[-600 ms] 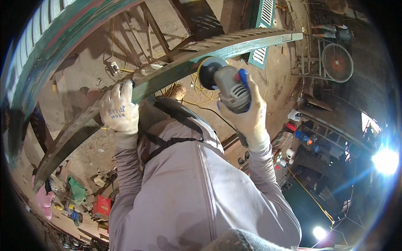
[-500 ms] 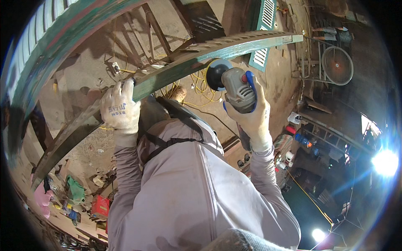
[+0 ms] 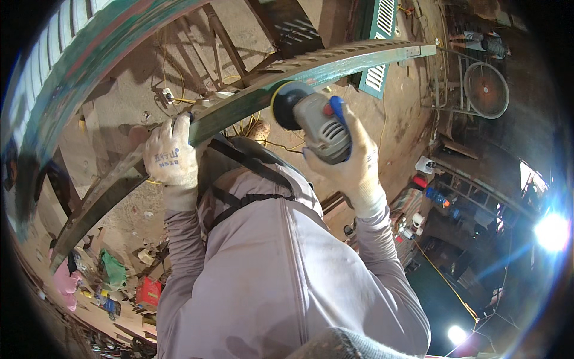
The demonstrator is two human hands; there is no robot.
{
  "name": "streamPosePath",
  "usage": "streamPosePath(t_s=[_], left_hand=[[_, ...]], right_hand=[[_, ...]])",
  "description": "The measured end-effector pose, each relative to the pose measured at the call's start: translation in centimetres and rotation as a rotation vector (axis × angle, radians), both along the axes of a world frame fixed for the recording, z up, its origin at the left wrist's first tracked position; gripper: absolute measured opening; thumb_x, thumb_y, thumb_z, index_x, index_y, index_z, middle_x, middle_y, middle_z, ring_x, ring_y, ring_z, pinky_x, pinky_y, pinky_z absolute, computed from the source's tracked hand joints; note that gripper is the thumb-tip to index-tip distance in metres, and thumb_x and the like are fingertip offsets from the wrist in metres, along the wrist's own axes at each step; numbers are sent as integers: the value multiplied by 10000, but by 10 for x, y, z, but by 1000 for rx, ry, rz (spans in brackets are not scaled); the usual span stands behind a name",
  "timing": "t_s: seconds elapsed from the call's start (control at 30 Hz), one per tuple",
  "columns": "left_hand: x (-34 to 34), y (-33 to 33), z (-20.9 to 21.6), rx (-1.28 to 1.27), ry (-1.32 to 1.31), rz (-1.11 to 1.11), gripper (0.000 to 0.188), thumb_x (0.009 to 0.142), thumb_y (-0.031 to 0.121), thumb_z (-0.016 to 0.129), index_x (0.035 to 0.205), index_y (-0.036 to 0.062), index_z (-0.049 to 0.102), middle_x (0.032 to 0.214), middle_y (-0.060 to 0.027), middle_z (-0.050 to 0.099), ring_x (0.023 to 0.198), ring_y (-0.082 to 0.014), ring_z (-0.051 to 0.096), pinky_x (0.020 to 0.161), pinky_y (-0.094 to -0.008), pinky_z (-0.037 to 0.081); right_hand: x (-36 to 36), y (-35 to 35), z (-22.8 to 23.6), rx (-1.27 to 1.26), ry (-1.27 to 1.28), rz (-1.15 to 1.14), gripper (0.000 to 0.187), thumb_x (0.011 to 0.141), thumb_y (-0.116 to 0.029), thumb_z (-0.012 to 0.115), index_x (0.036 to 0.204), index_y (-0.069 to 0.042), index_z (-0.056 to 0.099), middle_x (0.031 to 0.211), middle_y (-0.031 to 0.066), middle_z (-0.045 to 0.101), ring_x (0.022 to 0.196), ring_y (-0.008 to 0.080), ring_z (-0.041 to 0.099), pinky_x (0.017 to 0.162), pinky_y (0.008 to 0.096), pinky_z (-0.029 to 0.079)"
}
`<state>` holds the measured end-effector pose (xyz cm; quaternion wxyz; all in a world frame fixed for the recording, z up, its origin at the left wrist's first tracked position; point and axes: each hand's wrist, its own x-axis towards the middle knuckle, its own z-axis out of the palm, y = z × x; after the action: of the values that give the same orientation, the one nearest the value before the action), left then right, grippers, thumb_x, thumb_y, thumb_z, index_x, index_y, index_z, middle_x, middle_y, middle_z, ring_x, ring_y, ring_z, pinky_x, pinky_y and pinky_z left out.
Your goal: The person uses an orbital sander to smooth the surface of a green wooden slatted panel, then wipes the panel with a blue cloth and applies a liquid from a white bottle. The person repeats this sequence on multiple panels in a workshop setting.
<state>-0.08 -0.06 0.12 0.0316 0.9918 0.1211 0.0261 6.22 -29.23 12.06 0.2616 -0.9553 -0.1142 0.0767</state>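
Observation:
A long wooden beam, partly green and partly bare brown, runs across in front of me, its far right end greenish and its left part darker. My left hand, in a white work glove, grips the beam left of its middle, fingers over the top edge. My right hand, in a glove with blue fingertips, is wrapped round a grey angle grinder with a red button. The grinder's round black disc with a yellow rim is against or very near the beam's near face; contact cannot be made out.
Green louvered shutters lie beyond the beam, and a larger green frame stands at the left. Yellow cable coils on the floor. A round fan-like wheel is at right; a red box sits lower left.
My right hand has moved the grinder left along the beam, toward my left hand. My left hand keeps its hold on the beam.

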Motion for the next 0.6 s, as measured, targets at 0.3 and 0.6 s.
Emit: streamPosePath(t_s=[0.3,0.6], left_hand=[[2,0,0,-33,-26,-22,336,816,222,716,1152,226,710,1080,-28,700,995,-258,683,845,-421,549],[-5,-2,-7,-28,-2,-3,533,677,298,858,1184,242,700,1122,-23,693,1040,-269,674,877,-433,546]], right_hand=[[-7,8,6,-20,71,5,903,690,-180,910,1474,5,504,1264,214,681,1133,307,705,973,379,554],[3,-10,-3,43,-64,-14,863,714,-256,888,1463,-30,522,1160,187,690,1010,357,714,890,404,576]])
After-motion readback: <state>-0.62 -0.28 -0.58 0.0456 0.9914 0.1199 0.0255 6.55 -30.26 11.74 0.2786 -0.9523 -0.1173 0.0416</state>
